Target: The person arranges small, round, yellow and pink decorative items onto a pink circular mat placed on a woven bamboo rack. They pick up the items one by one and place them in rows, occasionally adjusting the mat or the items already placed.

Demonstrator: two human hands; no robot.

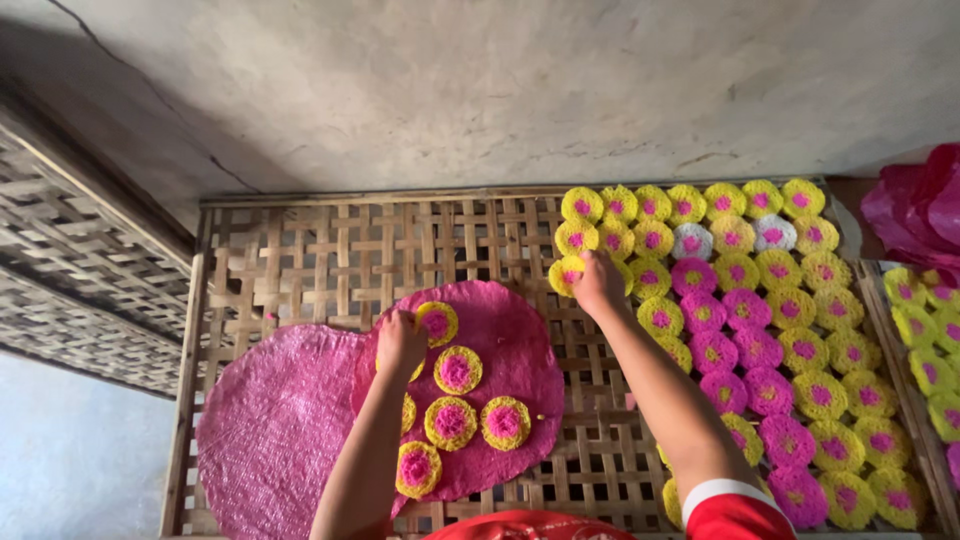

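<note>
Left hand (398, 343) closed on a yellow-pink disc (437, 322) atop the pink sheet (510, 330); right hand (598, 283), at 2 o'clock, pinches another disc (566, 274) on the bamboo rack (330, 255).

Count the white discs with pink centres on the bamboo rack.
2. One white disc sits in the second row from the wall, mid-cluster; the other white disc is two places to its right in the same row. The right hand may hide more.

Cracked grey plaster wall (480, 90); woven bamboo lattice panel (70, 260) leaning left.
</note>
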